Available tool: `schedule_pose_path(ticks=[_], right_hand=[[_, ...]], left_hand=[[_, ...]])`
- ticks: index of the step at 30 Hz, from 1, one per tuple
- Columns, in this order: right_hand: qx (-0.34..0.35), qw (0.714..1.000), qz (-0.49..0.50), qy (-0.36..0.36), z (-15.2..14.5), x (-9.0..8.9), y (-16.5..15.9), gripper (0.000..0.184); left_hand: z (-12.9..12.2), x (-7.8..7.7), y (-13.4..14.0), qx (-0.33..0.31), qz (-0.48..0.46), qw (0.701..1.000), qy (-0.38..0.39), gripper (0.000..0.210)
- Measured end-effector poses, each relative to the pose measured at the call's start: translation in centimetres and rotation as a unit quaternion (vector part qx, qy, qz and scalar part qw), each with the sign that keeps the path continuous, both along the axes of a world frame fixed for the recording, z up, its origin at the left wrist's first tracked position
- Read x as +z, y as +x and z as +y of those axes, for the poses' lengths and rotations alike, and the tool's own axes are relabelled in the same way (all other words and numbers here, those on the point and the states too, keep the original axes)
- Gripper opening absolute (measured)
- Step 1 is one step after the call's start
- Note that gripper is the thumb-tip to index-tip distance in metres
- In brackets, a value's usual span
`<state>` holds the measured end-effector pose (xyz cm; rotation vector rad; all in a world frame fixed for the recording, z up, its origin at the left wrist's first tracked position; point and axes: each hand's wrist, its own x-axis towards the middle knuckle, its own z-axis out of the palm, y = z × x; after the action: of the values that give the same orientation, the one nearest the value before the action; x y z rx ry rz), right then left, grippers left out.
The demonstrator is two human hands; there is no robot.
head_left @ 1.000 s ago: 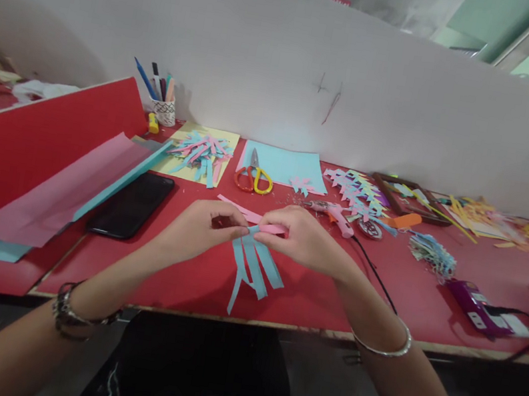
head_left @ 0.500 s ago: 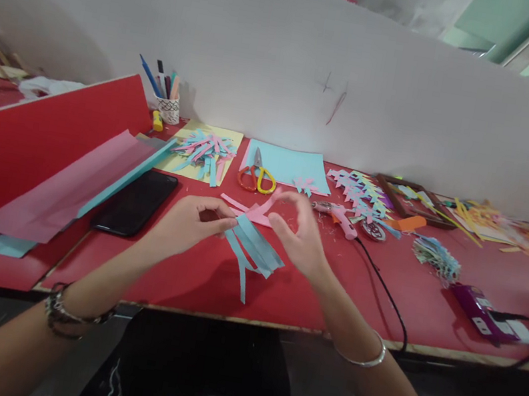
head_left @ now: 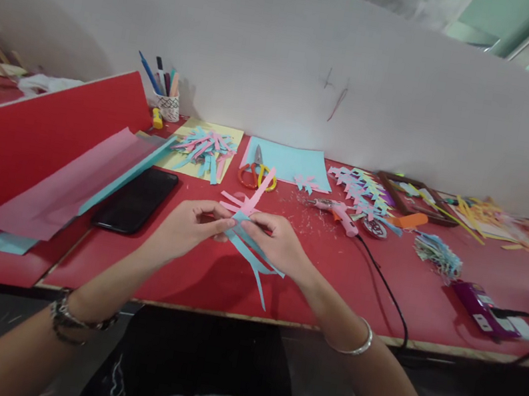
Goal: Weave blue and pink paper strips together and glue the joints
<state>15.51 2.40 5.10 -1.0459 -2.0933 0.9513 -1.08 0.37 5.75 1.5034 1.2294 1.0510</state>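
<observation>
Between my two hands is a bunch of pink and blue paper strips [head_left: 249, 256], joined near the middle. The pink ends point up and away, while the blue ends hang down toward the table's front edge. My left hand [head_left: 196, 224] pinches the bunch from the left with thumb and fingers. From the right, my right hand [head_left: 275, 240] pinches the same joined part, its thumb close to the left thumb. Just beyond the pink ends lie scissors [head_left: 266, 179] with one red and one yellow handle. My fingers hide part of the join.
A pink glue gun [head_left: 337, 213] with a black cord lies to the right, near a purple power socket box [head_left: 484, 309]. Left are a black phone [head_left: 137, 200] and pink paper [head_left: 62, 191]. Cut strips [head_left: 206, 148] and a pen cup [head_left: 168, 107] stand behind.
My right hand has come down and left from above the strips, and now pinches them beside my left hand. A pink strip now points upward, and the blue ends have shifted slightly right.
</observation>
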Motion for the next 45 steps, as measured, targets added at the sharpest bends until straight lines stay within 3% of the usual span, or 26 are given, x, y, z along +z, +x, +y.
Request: schedule_pose_path(ticks=[6, 13, 19, 21, 24, 30, 36, 40, 42, 45], right_hand=[[0.011, 0.998, -0.050, 0.026, -0.1, 0.2, -0.3, 0.029], [0.004, 0.998, -0.056, 0.032, -0.1, -0.1, 0.0, 0.031], [0.021, 0.986, -0.166, 0.015, 0.7, -0.5, 1.7, 0.028], [0.044, 0.991, -0.123, -0.010, 0.9, -0.5, 2.0, 0.023], [0.098, 0.991, -0.059, -0.066, 0.9, -0.3, 1.7, 0.033], [0.091, 0.977, -0.068, -0.179, 0.3, 0.5, 0.8, 0.026], [0.092, 0.971, -0.115, -0.190, 0.5, 0.1, 1.3, 0.015], [0.093, 0.965, -0.227, -0.093, 0.6, -0.6, 1.3, 0.003], [0.099, 0.954, -0.282, -0.041, 0.6, -0.9, 1.1, 0.004], [0.112, 0.938, -0.327, -0.017, 0.8, -1.2, 1.0, 0.010]], left_hand=[[0.0, -0.5, 0.1, 0.000, -0.016, 0.999, -0.037, 0.021], [-0.2, -1.5, -0.1, 0.053, 0.072, 0.993, 0.073, 0.026], [-0.5, -1.6, -0.4, 0.065, 0.145, 0.977, 0.143, 0.027], [-0.6, -1.4, -0.2, 0.051, 0.166, 0.970, 0.171, 0.027], [-0.7, -1.1, 0.2, 0.023, 0.176, 0.966, 0.189, 0.028], [-0.8, -1.6, 0.6, 0.053, 0.171, 0.964, 0.197, 0.030], [-1.7, -3.5, 0.8, 0.091, 0.228, 0.959, 0.140, 0.029], [-2.3, -4.8, 1.2, 0.110, 0.380, 0.914, 0.095, 0.027], [-2.4, -5.2, 1.4, 0.104, 0.445, 0.883, 0.106, 0.026], [-2.5, -5.7, 1.5, 0.080, 0.501, 0.853, 0.123, 0.024]])
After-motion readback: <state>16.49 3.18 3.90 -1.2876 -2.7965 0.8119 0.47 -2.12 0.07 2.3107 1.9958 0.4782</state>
